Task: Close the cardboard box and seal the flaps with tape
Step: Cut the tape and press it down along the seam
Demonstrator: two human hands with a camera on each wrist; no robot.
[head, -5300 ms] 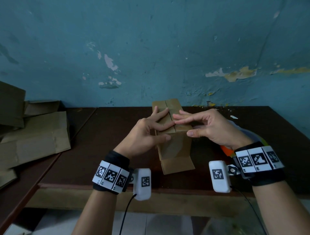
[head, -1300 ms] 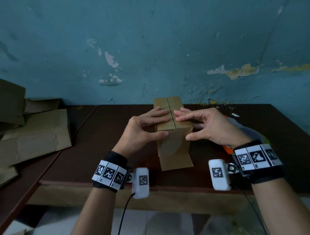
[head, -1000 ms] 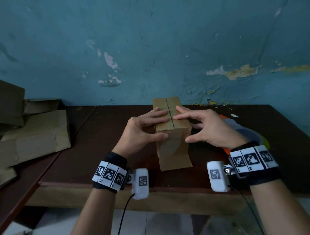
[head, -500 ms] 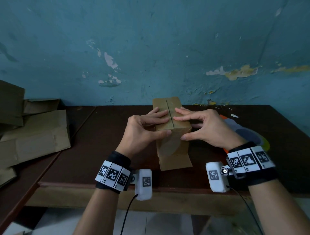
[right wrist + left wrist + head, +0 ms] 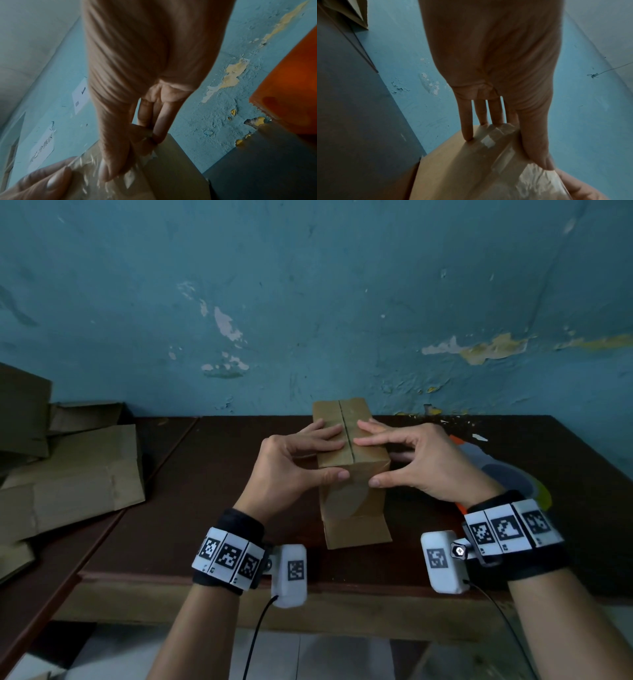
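A small brown cardboard box (image 5: 352, 498) stands on the dark table (image 5: 205, 508). Its top flaps are down and meet in a seam running away from me. My left hand (image 5: 329, 455) lies with straight fingers on the left flap, thumb against the near face. My right hand (image 5: 368, 462) mirrors it on the right flap. Clear tape (image 5: 505, 169) runs from the top down the near face, wrinkled and shiny under both thumbs, as the tape (image 5: 102, 180) also shows in the right wrist view. A bottom flap (image 5: 358, 534) sticks out flat towards me.
Flattened cardboard pieces (image 5: 68, 481) are piled at the left of the table. An orange object (image 5: 288, 94) and a coloured round thing (image 5: 513, 477) lie behind my right wrist. The blue wall stands close behind the box. The table's front edge (image 5: 342, 583) runs under my wrists.
Five seconds ago my right fingers were pinched just above the top; now both hands lie flat on the flaps. In the last second my right thumb slid inwards on the near face.
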